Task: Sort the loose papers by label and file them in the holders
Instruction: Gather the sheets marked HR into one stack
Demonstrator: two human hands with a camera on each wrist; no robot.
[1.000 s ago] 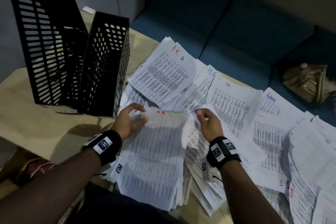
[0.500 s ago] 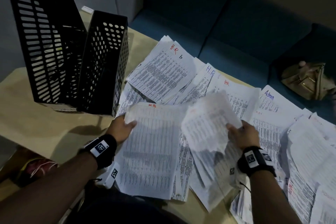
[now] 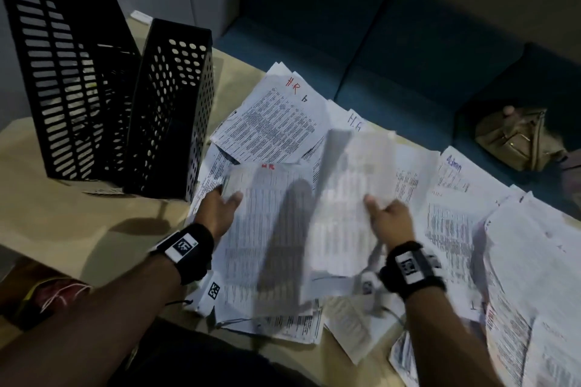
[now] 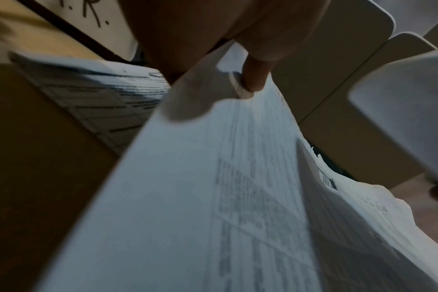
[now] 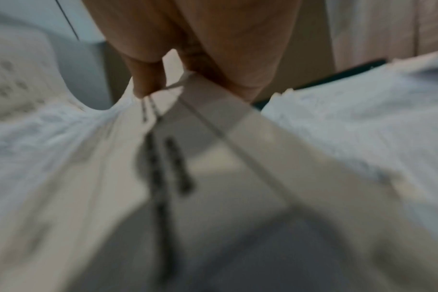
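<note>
Left hand [image 3: 220, 209] grips the far-left corner of an HR-marked stack [image 3: 267, 239] lying on the table [image 3: 78, 223], long axis running near to far. Right hand [image 3: 391, 223] pinches a blurred sheet [image 3: 352, 198] raised just right of that stack, top edge far. Two black holders [image 3: 125, 97] stand far left.

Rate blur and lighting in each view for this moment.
Head view: dim room, lifted sheet in the right hand motion-smeared, casting a dark shadow on the HR stack. Left wrist: fairly sharp near the fingertip. Right wrist: heavily blurred throughout, print unreadable.
</note>
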